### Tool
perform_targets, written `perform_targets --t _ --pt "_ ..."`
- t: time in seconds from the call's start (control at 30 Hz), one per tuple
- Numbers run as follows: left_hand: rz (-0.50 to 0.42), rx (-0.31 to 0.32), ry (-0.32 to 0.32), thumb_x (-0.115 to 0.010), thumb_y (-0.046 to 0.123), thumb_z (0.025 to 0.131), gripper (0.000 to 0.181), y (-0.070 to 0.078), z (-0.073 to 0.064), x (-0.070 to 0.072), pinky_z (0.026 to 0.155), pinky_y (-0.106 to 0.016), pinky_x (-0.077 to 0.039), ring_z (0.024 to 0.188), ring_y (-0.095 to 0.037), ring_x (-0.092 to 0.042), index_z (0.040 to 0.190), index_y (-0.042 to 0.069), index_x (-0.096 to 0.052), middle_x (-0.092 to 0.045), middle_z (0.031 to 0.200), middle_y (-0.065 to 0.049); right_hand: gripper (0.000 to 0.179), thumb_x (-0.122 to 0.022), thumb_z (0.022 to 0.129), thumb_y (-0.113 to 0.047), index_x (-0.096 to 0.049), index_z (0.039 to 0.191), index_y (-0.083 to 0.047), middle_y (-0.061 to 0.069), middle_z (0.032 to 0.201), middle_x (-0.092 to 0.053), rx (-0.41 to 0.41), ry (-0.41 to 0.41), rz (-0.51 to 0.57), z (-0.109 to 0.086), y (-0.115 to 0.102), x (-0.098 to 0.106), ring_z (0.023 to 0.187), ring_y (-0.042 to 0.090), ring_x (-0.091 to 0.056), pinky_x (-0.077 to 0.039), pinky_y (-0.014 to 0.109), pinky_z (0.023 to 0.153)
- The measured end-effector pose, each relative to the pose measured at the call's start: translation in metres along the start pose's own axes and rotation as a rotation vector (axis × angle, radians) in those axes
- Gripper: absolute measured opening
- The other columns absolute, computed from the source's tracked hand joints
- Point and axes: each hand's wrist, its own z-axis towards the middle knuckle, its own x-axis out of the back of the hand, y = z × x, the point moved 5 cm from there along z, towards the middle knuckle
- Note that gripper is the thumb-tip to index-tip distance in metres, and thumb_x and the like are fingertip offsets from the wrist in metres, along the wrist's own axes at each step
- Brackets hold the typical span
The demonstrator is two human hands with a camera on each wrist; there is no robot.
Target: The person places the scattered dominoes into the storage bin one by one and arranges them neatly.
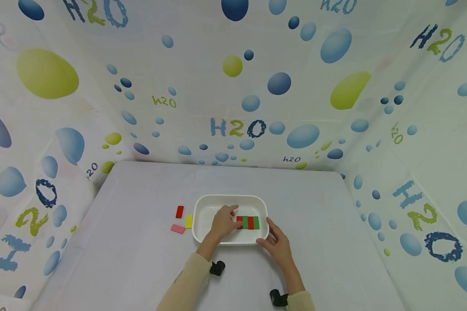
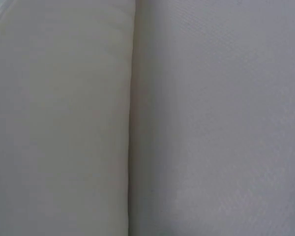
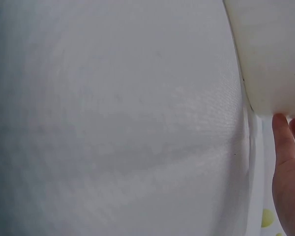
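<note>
A white tray [image 1: 204, 203] with rounded corners lies on the table. Inside it, toward the right, red and green flat blocks [image 1: 251, 223] stand side by side in a short row. My left hand [image 1: 222, 222] reaches over the tray, thumb and forefinger apart, the thumb tip overlapping the row's leftmost red block. At the tray's front right corner, my right hand [image 1: 278, 245] holds the tray between thumb and fingers. In the right wrist view, fingertips [image 3: 279, 120] meet the tray wall [image 3: 270, 54]. The left wrist view shows only pale surfaces, no hand.
Left of the tray lie a red block [image 1: 180, 211], a pink block [image 1: 177, 229] and a yellow block [image 1: 188, 221], the yellow one right by the tray's edge. A white cloth covers the table [image 1: 140, 259]. Patterned curtains [image 1: 202, 77] enclose the back and sides.
</note>
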Motion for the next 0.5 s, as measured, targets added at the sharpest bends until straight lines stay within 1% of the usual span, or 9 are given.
perform_targets --t 0.13,0.27,0.37,0.5 --pt "-0.072 -0.058 0.045 -0.078 0.014 0.078 0.055 0.002 0.000 0.004 0.064 -0.021 -0.044 0.073 -0.014 -0.055 0.130 0.004 -0.062 -0.062 0.095 -0.011 0.082 -0.080 0.078 -0.010 -0.039 0.149 -0.005 0.018 0.153 -0.038 -0.013 0.000 0.009 0.000 0.000 0.000 0.137 0.039 -0.043 -0.046 0.031 0.100" --pt "-0.103 -0.120 0.077 -0.078 0.014 0.079 0.055 0.007 -0.002 0.013 0.063 -0.020 -0.044 0.072 -0.015 -0.057 0.130 0.004 -0.062 -0.063 0.098 -0.013 0.081 -0.080 0.078 -0.009 -0.040 0.148 -0.004 0.019 0.153 -0.038 -0.010 -0.004 0.019 -0.001 0.000 0.000 0.137 0.039 -0.043 -0.046 0.030 0.100" --pt "-0.118 -0.156 0.105 -0.078 0.017 0.080 0.055 0.014 -0.004 0.025 0.064 -0.021 -0.047 0.073 -0.017 -0.060 0.131 0.005 -0.061 -0.063 0.100 -0.012 0.081 -0.080 0.078 -0.009 -0.040 0.148 -0.004 0.019 0.153 -0.039 -0.004 -0.005 0.010 -0.001 0.001 0.000 0.136 0.040 -0.044 -0.046 0.030 0.099" --pt "-0.132 -0.232 0.173 -0.077 0.017 0.082 0.055 0.026 -0.008 0.053 0.070 -0.027 -0.054 0.076 -0.019 -0.061 0.133 0.005 -0.059 -0.063 0.101 -0.015 0.082 -0.080 0.078 -0.008 -0.040 0.148 -0.004 0.019 0.153 -0.039 0.006 -0.001 -0.003 0.001 0.001 0.000 0.135 0.040 -0.044 -0.046 0.032 0.099"
